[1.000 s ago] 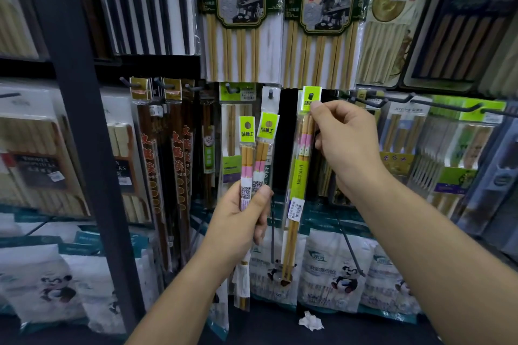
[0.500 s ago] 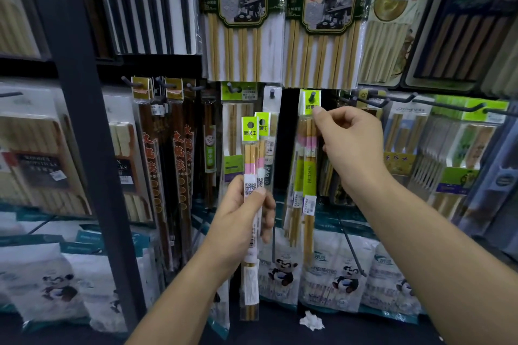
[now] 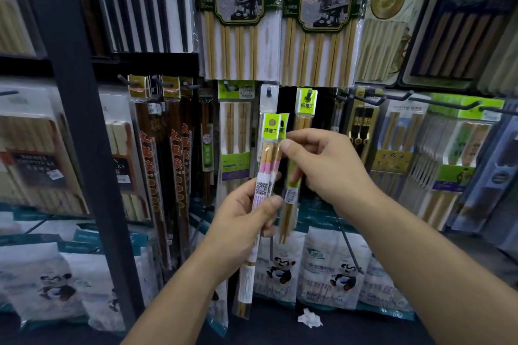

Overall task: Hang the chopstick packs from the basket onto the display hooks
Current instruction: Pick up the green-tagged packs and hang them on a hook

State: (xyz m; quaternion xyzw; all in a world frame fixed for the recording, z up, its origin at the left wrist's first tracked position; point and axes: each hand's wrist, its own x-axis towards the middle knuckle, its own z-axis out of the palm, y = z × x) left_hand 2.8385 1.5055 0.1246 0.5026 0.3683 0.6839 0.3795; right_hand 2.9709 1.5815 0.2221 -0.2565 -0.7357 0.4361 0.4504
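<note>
Left hand [image 3: 246, 216] is gripping two chopstick packs [image 3: 267, 154] near-upright, just below and left of the hung pack [image 3: 305, 109]. Right hand [image 3: 333, 168] is pinching the rear held pack near its green header. Farther back, the hung pack is dangling from its display hook [image 3: 309, 93].

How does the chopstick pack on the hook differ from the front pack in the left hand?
The hung pack dangles from a hook through its header hole; the front pack is gripped by the left hand, its hole empty. The hung pack is partly hidden behind the right hand; the front pack is nearer the camera. Both have lime-green headers and pale chopsticks.
</note>
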